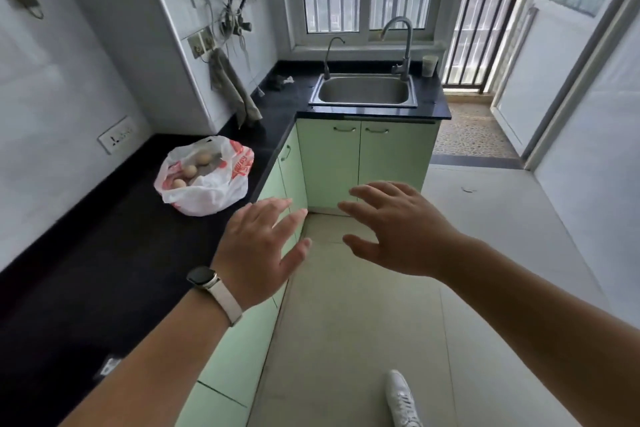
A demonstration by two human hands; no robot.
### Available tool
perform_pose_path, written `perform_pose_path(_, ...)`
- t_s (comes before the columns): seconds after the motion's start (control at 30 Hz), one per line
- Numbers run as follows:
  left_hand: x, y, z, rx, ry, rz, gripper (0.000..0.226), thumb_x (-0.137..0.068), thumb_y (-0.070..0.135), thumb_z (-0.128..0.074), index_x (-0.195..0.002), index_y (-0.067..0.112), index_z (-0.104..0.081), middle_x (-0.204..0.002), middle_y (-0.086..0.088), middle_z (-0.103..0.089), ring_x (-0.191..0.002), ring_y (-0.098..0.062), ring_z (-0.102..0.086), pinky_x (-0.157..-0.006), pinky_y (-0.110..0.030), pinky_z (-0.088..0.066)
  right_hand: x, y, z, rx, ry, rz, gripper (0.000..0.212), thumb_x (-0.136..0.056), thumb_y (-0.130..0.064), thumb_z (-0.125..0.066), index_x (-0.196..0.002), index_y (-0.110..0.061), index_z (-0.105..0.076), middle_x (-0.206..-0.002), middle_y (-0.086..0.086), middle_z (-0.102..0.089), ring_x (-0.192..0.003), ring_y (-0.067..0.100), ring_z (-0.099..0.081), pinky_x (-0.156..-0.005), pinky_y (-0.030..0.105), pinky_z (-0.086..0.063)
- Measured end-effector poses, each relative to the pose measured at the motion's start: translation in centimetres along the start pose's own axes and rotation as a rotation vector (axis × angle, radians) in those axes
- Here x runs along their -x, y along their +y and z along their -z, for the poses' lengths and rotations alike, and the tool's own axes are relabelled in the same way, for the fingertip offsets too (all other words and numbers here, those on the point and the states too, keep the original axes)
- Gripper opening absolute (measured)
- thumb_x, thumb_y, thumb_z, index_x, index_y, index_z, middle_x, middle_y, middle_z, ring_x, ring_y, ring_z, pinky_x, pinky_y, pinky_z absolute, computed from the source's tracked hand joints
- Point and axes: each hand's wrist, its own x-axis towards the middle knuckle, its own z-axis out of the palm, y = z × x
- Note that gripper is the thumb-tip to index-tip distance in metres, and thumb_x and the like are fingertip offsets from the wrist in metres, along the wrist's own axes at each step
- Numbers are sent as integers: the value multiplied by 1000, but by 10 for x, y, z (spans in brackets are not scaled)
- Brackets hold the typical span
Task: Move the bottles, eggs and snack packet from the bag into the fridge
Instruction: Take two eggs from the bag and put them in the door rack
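A white plastic bag (207, 191) with red print lies open on the black countertop (104, 253). Three brown eggs (189, 170) show inside it, beside something grey that I cannot make out. My left hand (258, 251), a watch on its wrist, hovers over the counter's front edge, right of and nearer than the bag, fingers spread and holding nothing. My right hand (398, 229) is out over the floor, also spread and empty. No bottles, snack packet or fridge are in view.
Green cabinets (329, 163) run below the L-shaped counter. A steel sink (363, 92) with two taps sits under the window, a cup (430, 65) beside it. A cloth (235, 90) hangs on the left wall. Pale tiled floor (381, 322) leads to a balcony door on the right.
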Motion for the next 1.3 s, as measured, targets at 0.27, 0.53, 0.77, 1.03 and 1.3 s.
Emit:
perform_pose_path(0.27,-88,4,-28,-100,14,115,49,-92,50,-45,-124,18,-65,-124,-7,-65,-118,-30,-59,-95,-49,-46,-82,89,-8,-72,29,157,62,-92,-64,-30,-141,-29,-47,-144,3,-52,-135,26,-45,-111,43,-33)
perform_pose_path(0.53,-138,2,-33,-197,-5,261,49,-92,49,-47,-128,18,-62,-127,-9,-64,-120,-31,-57,-97,-51,-46,-150,157,-9,-80,60,306,61,-94,-63,-33,-143,-29,-44,-146,1,-50,-135,25,-44,-112,42,-32)
perform_pose_path(0.77,-139,-27,-35,-262,-29,396,51,-93,51,-43,-124,18,-65,-124,-8,-65,-118,-30,-58,-97,-49,-45,-205,150,-26,-150,69,412,59,-94,-62,-38,-142,-30,-46,-143,-1,-52,-133,23,-46,-111,40,-33)
perform_pose_path(1.03,-142,-106,-73,-223,0,459,49,-92,50,-46,-124,17,-65,-122,-9,-65,-114,-33,-60,-93,-49,-49,-289,124,-59,-136,2,470,58,-93,-63,-35,-140,-31,-47,-141,-2,-53,-132,22,-47,-111,41,-33)
perform_pose_path(1.3,-158,-237,-95,-175,-27,534,47,-91,48,-44,-124,20,-61,-122,-8,-64,-113,-31,-61,-90,-48,-51,-407,76,-80,-109,-53,479,60,-92,-64,-31,-139,-31,-49,-139,-5,-55,-130,21,-49,-109,39,-36)
